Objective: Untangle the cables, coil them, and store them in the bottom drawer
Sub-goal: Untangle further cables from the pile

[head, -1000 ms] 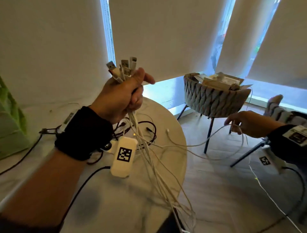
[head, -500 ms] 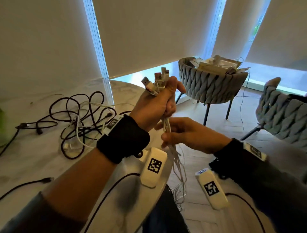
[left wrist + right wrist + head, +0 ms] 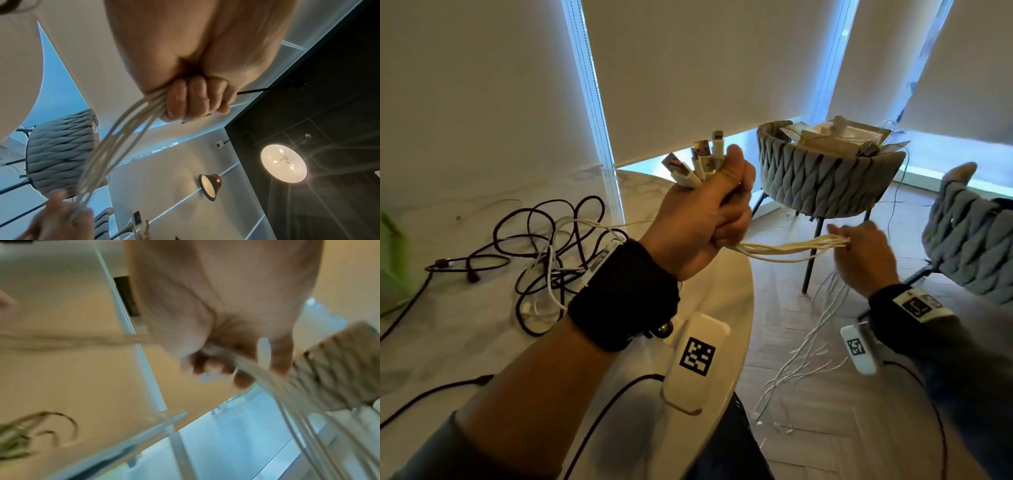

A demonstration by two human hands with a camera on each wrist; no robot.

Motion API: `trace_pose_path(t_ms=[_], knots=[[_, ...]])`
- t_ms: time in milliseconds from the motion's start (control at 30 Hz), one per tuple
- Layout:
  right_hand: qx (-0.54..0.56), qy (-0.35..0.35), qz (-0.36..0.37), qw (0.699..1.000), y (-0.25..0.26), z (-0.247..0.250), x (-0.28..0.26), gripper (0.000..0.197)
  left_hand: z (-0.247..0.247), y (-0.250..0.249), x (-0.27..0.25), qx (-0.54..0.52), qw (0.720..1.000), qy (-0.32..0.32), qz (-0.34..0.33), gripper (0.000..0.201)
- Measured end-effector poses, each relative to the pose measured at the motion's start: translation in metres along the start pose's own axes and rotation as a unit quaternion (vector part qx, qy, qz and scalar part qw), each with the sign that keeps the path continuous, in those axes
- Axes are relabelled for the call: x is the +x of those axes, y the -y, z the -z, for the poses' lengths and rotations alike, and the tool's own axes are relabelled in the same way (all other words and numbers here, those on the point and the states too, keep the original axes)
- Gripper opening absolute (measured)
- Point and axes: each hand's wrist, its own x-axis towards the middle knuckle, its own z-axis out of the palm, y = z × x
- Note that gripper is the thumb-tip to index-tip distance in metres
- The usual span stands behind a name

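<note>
My left hand (image 3: 709, 216) is raised over the table edge in a fist, gripping a bundle of white cables (image 3: 791, 247) just below their plugs (image 3: 697, 161), which stick up above the thumb. In the left wrist view the curled fingers (image 3: 195, 99) squeeze the white cables (image 3: 115, 146). The strands run level to the right into my right hand (image 3: 859, 253), which holds them loosely in curled fingers (image 3: 216, 368); past it the white cables (image 3: 304, 410) hang down to the floor. A tangle of black and white cables (image 3: 544, 253) lies on the table behind my left wrist.
The round white marble table (image 3: 729, 308) ends just below my left hand. Two grey woven chairs stand on the wooden floor, one (image 3: 825, 178) piled with boxes, one (image 3: 972, 240) at the right. A green bag (image 3: 390, 260) sits at the far left.
My right hand has slid along the white cables from just under my left fist out to the right, drawing the strands into a level line. My left hand keeps its grip.
</note>
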Motion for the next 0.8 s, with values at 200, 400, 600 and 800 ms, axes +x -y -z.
trace_pose_path(t_ms=[200,400,600,800], knots=[[0.13,0.282,-0.065,0.948,-0.006,-0.005,-0.024,0.041,-0.001,-0.002,0.001,0.015,0.999,-0.026,-0.019,0.043],[0.186,0.354,-0.065,0.914,-0.012,-0.034,-0.05,0.023,0.0,0.002,0.001,0.067,0.996,-0.055,-0.025,0.041],[0.173,0.319,0.027,0.931,0.055,0.038,-0.027,0.038,0.003,0.005,0.001,0.199,0.978,-0.062,0.028,0.039],[0.407,0.159,0.218,0.872,0.159,0.105,-0.028,0.036,-0.001,0.014,-0.002,0.197,0.975,-0.064,0.076,0.033]])
